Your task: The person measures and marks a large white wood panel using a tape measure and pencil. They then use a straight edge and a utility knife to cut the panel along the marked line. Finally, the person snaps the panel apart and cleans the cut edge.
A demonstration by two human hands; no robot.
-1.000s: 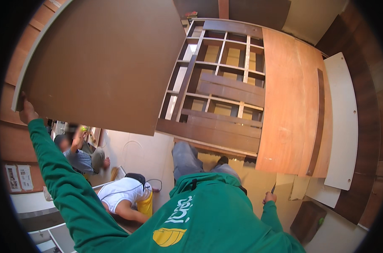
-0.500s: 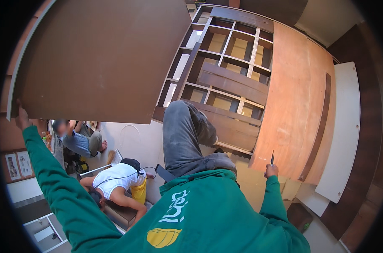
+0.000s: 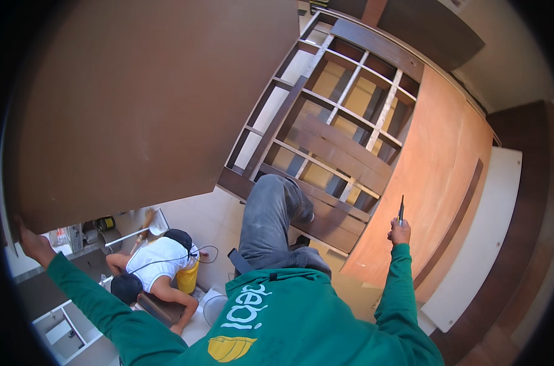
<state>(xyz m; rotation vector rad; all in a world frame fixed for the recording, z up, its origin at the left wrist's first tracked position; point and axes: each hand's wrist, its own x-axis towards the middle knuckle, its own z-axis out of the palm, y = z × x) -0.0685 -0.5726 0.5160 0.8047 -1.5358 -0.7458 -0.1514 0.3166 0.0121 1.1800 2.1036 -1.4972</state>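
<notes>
A large flat brown panel (image 3: 149, 104) fills the upper left. My left hand (image 3: 35, 244) is closed on its lower left edge, the fingers partly hidden behind it. In my right hand (image 3: 399, 232) a slim, dark, pointed tool (image 3: 402, 207) stands tip up; its exact kind is too small to tell. That hand is over a light orange-brown plywood sheet (image 3: 423, 183), which covers the right part of a wooden grid frame (image 3: 338, 110). My bent leg (image 3: 271, 213) in grey trousers is at the frame's near side.
A co-worker in a white top (image 3: 161, 262) bends over at lower left, close to my left arm. A broom (image 3: 144, 230) and a dustpan (image 3: 158, 222) are beyond. A long white board (image 3: 490, 238) lies right of the plywood. Loose brown boards (image 3: 344, 143) rest across the grid.
My view has shifted, and the brown panel now fills more of the upper left, hiding the seated person. My left hand stays on its edge, the right on the tool.
</notes>
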